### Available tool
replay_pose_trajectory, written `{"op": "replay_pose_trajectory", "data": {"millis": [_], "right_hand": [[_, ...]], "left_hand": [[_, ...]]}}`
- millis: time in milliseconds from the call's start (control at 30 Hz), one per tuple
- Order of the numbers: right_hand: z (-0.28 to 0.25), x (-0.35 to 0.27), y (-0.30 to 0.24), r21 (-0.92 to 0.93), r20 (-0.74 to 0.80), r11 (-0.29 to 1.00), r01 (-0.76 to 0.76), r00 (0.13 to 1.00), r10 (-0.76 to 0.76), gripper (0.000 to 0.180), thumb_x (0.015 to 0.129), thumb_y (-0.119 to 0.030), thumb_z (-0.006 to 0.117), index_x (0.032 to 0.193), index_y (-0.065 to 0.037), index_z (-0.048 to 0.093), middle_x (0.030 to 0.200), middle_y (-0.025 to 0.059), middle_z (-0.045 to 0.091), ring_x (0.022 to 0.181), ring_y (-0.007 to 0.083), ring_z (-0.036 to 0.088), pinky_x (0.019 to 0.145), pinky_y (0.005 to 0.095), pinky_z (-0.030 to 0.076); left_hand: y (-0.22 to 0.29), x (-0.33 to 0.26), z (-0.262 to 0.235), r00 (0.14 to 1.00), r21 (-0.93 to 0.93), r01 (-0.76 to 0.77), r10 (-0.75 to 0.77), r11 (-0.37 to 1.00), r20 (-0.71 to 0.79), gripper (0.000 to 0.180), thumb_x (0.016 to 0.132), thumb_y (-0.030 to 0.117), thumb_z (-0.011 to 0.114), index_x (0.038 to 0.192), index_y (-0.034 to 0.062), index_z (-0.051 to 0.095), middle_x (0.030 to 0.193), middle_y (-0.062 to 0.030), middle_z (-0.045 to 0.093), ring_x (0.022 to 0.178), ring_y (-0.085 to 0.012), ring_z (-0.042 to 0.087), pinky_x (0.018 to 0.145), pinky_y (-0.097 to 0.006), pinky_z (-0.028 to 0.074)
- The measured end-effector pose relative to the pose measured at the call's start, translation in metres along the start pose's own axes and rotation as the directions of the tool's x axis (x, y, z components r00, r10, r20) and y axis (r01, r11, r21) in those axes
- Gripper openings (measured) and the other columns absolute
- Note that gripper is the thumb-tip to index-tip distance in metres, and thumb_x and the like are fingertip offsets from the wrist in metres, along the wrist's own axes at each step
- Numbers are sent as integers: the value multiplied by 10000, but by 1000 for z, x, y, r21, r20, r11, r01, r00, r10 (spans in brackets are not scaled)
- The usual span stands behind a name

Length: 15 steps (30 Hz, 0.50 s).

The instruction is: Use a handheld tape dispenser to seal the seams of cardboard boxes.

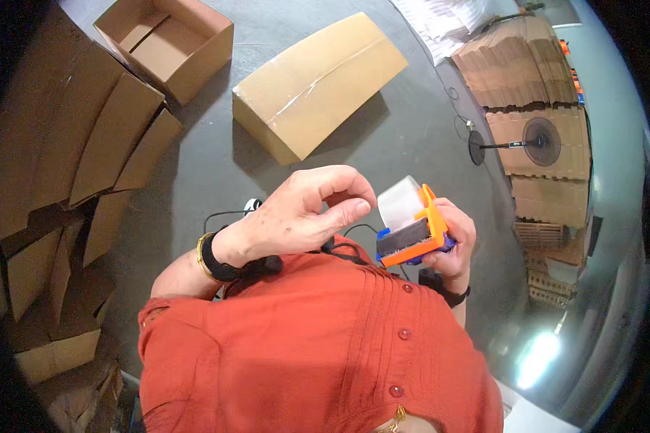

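Observation:
My right hand [455, 242] is wrapped round an orange and blue tape dispenser [433, 229], held up in front of my chest. A roll of clear tape [401, 203] sits in it, and a dark bristly pad shows on its near side. Just left of the roll is my left hand [307, 209], its fingers curled and the thumb close to the index fingertip. Whether a tape end lies between them is too small to tell. Beyond both hands, a closed cardboard box [318, 79] rests on the grey floor, with a strip of tape along its top.
An open cardboard box [170, 43] stands at the far left. Cardboard boxes and flaps [87, 144] crowd the left side. Along the right are stacked flat cardboard sheets [516, 65] and a black fan [540, 141]. A dark cable [227, 213] runs near my left wrist.

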State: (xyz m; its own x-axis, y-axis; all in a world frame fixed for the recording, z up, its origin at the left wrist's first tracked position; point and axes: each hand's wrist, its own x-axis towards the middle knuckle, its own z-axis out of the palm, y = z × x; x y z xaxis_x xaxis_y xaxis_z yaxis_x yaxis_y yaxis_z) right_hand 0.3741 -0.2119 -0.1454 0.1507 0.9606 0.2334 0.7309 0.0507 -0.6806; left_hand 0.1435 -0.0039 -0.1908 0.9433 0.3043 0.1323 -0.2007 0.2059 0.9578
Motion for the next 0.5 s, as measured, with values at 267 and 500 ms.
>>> {"op": "replay_pose_trajectory", "data": {"millis": [267,500], "right_hand": [[2,-2,33,126,-1,983,-137,990,139,585,668,-479,838,899,33,673,839,138,654,766,279,649,730,359,507],[-36,-6,78,123,71,908,-401,916,395,539,757,-478,818,917,19,685,769,86,642,676,190,606,644,317,474]], "left_hand": [[-6,31,13,1000,92,-29,29,995,-1,216,1045,202,601,1126,7,641,970,-21,643,903,-78,587,785,-255,501],[-26,82,48,991,92,114,-107,989,-81,231,1057,225,586,1145,14,617,979,1,620,891,-49,563,785,-238,495]]}}
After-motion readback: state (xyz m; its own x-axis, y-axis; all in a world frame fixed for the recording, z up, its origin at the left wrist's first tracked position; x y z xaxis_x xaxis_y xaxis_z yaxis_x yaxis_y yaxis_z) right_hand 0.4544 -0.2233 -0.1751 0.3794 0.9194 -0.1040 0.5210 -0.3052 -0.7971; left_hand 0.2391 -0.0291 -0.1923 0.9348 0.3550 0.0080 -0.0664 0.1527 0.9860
